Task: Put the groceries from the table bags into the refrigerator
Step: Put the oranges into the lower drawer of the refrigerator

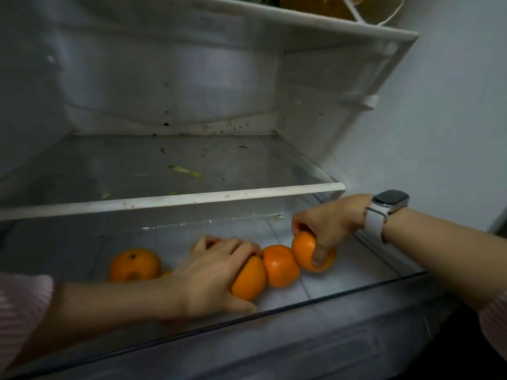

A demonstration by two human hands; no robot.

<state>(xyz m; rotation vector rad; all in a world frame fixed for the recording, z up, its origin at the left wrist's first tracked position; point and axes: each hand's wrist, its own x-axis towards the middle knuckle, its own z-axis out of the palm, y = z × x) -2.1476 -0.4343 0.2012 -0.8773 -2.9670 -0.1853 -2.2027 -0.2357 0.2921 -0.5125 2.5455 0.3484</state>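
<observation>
Orange skin fills both grips: my left hand (216, 267) is clenched over one orange (250, 278) low in the clear crisper drawer (343, 290), and my right hand (326, 226), the one with the watch (384, 208) on its wrist, wraps another orange (312, 252) from above, fingers curled down its front. Between the two sits a third orange (281, 266), touching both held fruits. A fourth orange (134, 264) lies apart to the left, against the drawer's back. There may be a further fruit tucked behind my left forearm, but only a sliver of orange shows there and I cannot tell.

I judge the task part done: at least four oranges are in the refrigerator, two of them not yet let go. The bags and the tabletop are out of view, so what remains I cannot say.

For room, the drawer floor is open on the right and along the back. The glass shelf (175, 200) above overhangs the rear of the drawer, so my hands must lift out forward and under its white front edge. The drawer's front rim runs just below my left wrist; I would clear it before raising either arm. The shelf itself is bare but for scraps.
</observation>
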